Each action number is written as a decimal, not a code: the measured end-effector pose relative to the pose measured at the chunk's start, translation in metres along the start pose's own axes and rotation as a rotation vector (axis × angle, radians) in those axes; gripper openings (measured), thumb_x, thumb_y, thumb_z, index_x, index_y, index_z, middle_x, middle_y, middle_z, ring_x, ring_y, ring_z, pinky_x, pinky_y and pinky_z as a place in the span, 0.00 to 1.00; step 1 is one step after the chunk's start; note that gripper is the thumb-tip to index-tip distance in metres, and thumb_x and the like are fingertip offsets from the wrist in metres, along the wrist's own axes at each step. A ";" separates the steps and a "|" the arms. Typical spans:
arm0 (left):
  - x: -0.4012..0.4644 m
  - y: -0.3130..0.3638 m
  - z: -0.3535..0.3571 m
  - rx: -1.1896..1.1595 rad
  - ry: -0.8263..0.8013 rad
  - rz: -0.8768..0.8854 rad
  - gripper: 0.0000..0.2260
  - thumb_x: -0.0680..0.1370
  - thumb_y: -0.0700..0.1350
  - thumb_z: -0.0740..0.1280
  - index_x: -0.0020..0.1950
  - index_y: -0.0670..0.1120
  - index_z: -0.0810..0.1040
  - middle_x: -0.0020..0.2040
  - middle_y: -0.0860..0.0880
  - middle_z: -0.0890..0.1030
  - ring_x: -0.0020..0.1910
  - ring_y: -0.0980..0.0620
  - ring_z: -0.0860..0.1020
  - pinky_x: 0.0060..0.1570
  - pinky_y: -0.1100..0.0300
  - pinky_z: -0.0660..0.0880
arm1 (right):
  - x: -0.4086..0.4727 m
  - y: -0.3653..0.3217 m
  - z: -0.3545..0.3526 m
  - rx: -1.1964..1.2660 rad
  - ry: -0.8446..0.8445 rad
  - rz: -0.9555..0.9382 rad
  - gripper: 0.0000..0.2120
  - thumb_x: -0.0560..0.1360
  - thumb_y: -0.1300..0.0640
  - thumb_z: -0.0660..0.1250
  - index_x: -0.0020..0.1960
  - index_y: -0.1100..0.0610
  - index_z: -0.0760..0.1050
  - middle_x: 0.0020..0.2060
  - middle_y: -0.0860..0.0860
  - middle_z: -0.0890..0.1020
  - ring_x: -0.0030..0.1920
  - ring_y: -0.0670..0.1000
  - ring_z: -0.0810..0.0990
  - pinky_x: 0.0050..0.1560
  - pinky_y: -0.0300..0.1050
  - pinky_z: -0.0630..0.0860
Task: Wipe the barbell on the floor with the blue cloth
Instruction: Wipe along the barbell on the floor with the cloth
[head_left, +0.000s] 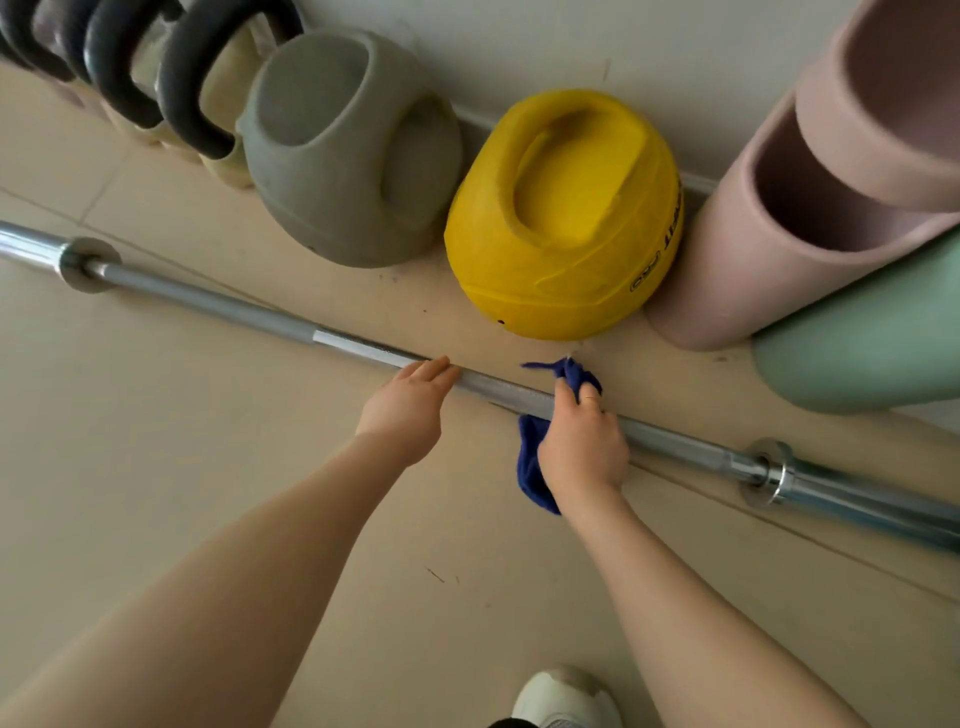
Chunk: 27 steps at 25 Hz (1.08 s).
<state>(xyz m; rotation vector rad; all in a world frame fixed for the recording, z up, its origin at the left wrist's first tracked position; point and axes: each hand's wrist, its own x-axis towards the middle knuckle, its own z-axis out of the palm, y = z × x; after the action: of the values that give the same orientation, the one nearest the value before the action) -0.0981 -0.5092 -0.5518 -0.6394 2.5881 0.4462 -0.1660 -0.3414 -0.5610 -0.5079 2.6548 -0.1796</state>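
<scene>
Looking down: a white shoe (563, 699) at the near edge, bare forearms reaching away over the tiled floor (156, 467).

Right hand (582, 447) has its fingers curled round the blue cloth (532, 467), pressing it against the barbell (234, 306); one end of the cloth hangs on the near side, another tuft pokes out on the far side. Left hand (410, 405) lies just to the left, fingers straight, tips touching the shaft, holding nothing.

Barbell lies on the floor, running from far left to near right, collars showing towards both ends. Hands are on the middle stretch, nearer the right collar.

Handling, as judged: bar is steel, stiff and heavy, liable to roll on smooth tile, so steadying it with the free hand looks sensible. Cloth is soft and light; wrapped round the shaft it should slide easily, perhaps dragging on the rougher-looking sections.

Farther, along the wall: dark kettlebells (156, 78) far left, then a grey weight (353, 156), a yellow one (566, 218), pink hollow rollers (810, 208) with nothing visible inside, a green roller (872, 338) at right.
</scene>
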 end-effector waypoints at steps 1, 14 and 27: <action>0.004 0.000 -0.003 0.009 0.032 0.004 0.28 0.76 0.32 0.54 0.74 0.50 0.57 0.74 0.50 0.63 0.72 0.48 0.60 0.67 0.53 0.64 | 0.000 -0.017 0.001 0.020 -0.009 -0.042 0.23 0.77 0.62 0.58 0.71 0.55 0.60 0.68 0.56 0.67 0.57 0.58 0.74 0.49 0.49 0.75; -0.009 -0.026 0.005 0.334 0.016 0.175 0.14 0.77 0.39 0.60 0.61 0.49 0.73 0.58 0.49 0.74 0.58 0.46 0.69 0.55 0.56 0.65 | -0.011 -0.063 0.015 0.082 -0.144 -0.126 0.19 0.75 0.61 0.59 0.66 0.56 0.67 0.61 0.57 0.74 0.57 0.59 0.76 0.50 0.49 0.75; -0.036 -0.034 0.024 0.281 0.054 0.083 0.10 0.74 0.37 0.63 0.52 0.49 0.75 0.53 0.51 0.74 0.53 0.48 0.71 0.46 0.58 0.63 | -0.026 0.057 0.007 -0.018 -0.150 0.000 0.13 0.71 0.62 0.59 0.47 0.51 0.79 0.50 0.54 0.81 0.49 0.60 0.78 0.43 0.47 0.72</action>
<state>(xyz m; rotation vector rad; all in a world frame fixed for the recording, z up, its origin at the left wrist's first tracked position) -0.0443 -0.5155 -0.5623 -0.4539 2.6669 0.0869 -0.1598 -0.2795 -0.5687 -0.5061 2.5122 -0.1134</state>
